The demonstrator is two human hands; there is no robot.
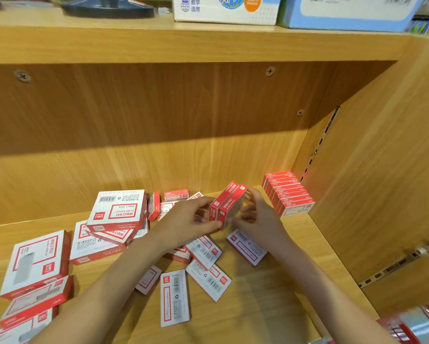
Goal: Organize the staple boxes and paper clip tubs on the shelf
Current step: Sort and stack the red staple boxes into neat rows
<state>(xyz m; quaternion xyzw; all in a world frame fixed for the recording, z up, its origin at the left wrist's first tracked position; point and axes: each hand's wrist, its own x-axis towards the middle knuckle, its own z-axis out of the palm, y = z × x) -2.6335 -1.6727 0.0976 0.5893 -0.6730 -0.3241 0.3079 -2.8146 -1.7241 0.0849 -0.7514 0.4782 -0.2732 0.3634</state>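
Head view
Landmark: the neat row of small red staple boxes standing on edge in the back right corner of the wooden shelf, right against the side wall.
Held boxes: two small red staple boxes pressed side by side, tilted, lifted above the shelf just left of the neat row, not touching it.
Left hand: it grips the near, lower end of the two held boxes, with the thumb on the near side and the fingers curled behind.
Right hand: it holds the right side of the same two boxes with curled fingers, and sits between the boxes and the neat row.
Loose small boxes: several lie flat on the shelf under and in front of the hands, left of the neat row and nearer to us; one white-faced box lies just under the right wrist, another lies nearest to us.
Big boxes: bigger red and white staple boxes lie in a messy pile far left of the neat row; some lean on each other, and one lies flat at the left edge.
Top shelf: a dark round thing, a white box and a blue box sit up there, high above the neat row.
Paper clip tubs: I cannot tell if any are here.
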